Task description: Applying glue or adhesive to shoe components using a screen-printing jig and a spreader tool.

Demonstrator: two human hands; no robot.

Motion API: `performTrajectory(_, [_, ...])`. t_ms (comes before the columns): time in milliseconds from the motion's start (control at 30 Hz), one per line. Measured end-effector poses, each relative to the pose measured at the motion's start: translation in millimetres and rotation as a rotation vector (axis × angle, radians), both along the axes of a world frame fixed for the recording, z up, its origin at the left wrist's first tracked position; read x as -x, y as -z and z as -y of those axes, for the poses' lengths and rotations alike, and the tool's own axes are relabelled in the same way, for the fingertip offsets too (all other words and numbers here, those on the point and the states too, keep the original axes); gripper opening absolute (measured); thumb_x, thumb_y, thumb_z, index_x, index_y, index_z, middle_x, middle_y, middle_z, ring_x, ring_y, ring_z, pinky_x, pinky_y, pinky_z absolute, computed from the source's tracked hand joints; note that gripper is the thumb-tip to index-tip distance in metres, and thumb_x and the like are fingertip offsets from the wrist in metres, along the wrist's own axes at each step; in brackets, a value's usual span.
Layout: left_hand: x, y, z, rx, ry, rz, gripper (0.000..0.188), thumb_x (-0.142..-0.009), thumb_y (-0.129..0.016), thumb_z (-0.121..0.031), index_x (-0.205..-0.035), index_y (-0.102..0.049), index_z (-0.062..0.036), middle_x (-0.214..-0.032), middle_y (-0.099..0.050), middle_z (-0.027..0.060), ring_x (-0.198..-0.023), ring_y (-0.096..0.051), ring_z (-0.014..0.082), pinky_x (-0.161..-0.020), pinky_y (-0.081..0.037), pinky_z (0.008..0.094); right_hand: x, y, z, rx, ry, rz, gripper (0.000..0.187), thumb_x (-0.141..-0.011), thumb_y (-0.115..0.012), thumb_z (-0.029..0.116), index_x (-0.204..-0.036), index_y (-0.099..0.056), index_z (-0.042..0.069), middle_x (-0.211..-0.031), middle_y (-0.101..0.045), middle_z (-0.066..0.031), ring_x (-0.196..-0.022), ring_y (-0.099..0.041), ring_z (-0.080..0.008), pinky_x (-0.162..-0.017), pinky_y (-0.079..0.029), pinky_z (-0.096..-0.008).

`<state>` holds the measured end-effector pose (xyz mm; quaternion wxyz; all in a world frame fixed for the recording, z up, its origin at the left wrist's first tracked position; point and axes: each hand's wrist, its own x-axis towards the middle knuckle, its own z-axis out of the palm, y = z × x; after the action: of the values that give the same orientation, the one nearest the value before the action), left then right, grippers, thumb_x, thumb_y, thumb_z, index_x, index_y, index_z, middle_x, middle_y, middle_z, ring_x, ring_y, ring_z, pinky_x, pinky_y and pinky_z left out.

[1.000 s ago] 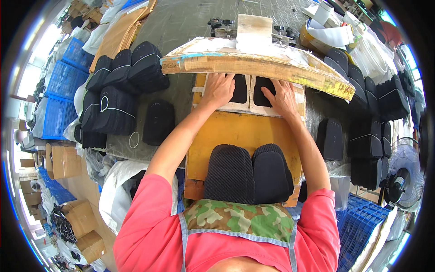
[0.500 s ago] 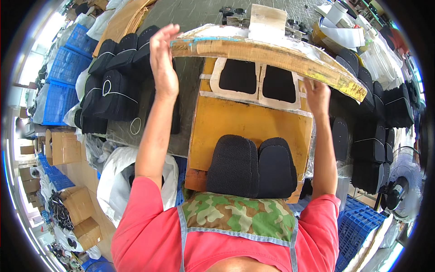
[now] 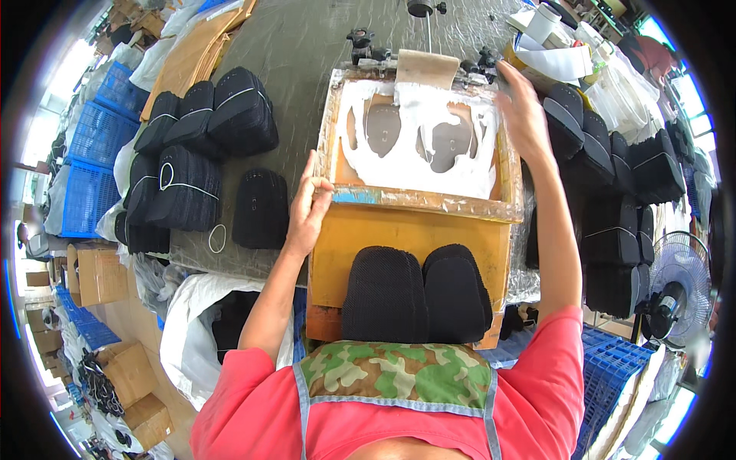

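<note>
A wooden screen-printing frame lies lowered over a yellow board. White ink is smeared thickly across its mesh, and two dark rounded shapes show through. My left hand grips the frame's near left corner, one finger along its side. By the far right edge, my right hand is open with fingers stretched out, close to the frame and slightly blurred. A pale squeegee blade leans at the frame's far side. Two black rounded pads lie side by side on the board's near end.
Tied stacks of black pads stand on the table at left, with more stacks at right. A single pad stack is left of the frame. Hinge clamps sit behind it. A fan and blue crates are at right.
The frame has swung down from its raised tilt onto the board, covering the two black pads there. My left hand came down with it; my right hand moved up to the far right edge.
</note>
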<state>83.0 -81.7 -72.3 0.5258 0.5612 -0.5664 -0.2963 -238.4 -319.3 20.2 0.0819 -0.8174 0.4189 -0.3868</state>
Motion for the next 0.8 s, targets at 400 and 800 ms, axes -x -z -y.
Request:
performTrajectory(400, [-6.5, 12.9, -4.7, 0.043, -0.095, 0.065, 0.008, -0.092, -0.052, -0.012, -0.092, -0.054, -0.0048, -0.158, -0.025, 0.0211, -0.126, -0.049, 0.0216, -0.094, -0.042, 0.03, -77.8, 23.3, -65.9, 0.031, -0.39, -0.289, 0.018, -0.08, -0.064, 0.005, -0.098, -0.059, 0.005, -0.086, -0.06, -0.0136, -0.084, -0.06, -0.035, -0.074, -0.047, -0.0443])
performTrajectory(800, [-1.2, 13.7, 2.6, -0.019, -0.054, -0.014, 0.01, -0.092, -0.052, -0.014, -0.092, -0.055, -0.0046, -0.158, -0.026, 0.0195, -0.116, -0.055, 0.0194, -0.09, -0.044, 0.0304, -120.6, 40.5, -45.0, 0.024, -0.284, -0.35, 0.013, -0.087, -0.058, 0.009, -0.099, -0.058, 0.007, -0.088, -0.063, -0.0137, -0.085, -0.061, -0.0346, -0.082, -0.045, -0.0453])
